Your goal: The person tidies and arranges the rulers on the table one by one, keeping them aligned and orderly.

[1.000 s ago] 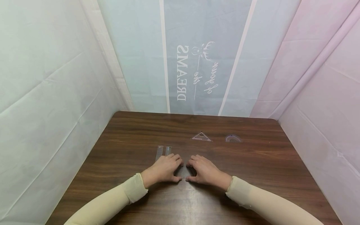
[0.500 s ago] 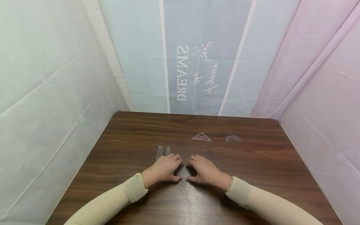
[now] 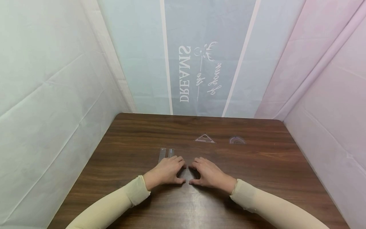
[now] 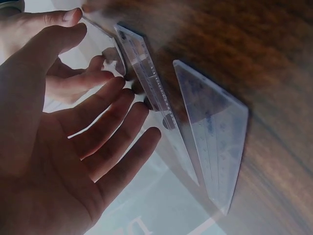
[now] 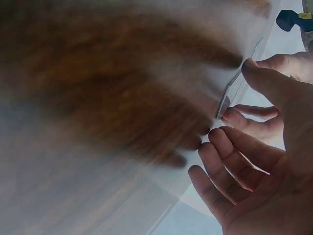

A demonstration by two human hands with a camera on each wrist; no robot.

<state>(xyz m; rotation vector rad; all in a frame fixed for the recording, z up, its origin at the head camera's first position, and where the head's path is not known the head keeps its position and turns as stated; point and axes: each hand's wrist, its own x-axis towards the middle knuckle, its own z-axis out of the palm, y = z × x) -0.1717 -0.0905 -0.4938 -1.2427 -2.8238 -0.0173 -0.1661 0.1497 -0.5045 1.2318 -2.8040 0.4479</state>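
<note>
A clear flat plastic piece with fine printed markings point(image 3: 187, 175) lies between both hands; its ends are hidden. My left hand point(image 3: 168, 170) holds it with the thumb at the near edge and the fingers at the far edge. My right hand point(image 3: 210, 174) grips it in the same way from the other side. In the left wrist view, its clear edge point(image 4: 119, 62) shows by the left fingertips. Just beyond the left hand lie two clear rulers, one at the left point(image 3: 162, 154) and one at the right point(image 3: 171, 153), partly covered by the hand.
A clear set square point(image 3: 205, 138) lies farther back on the dark wood table point(image 3: 137, 133), with a clear protractor point(image 3: 237, 140) to its right. Pale cloth hangs at the left point(image 3: 57, 95), right and back, and the back cloth carries white lettering point(image 3: 184, 73).
Both hands stay almost where they were. The markings on the plastic piece between them show more clearly now, and the head view has shifted slightly.
</note>
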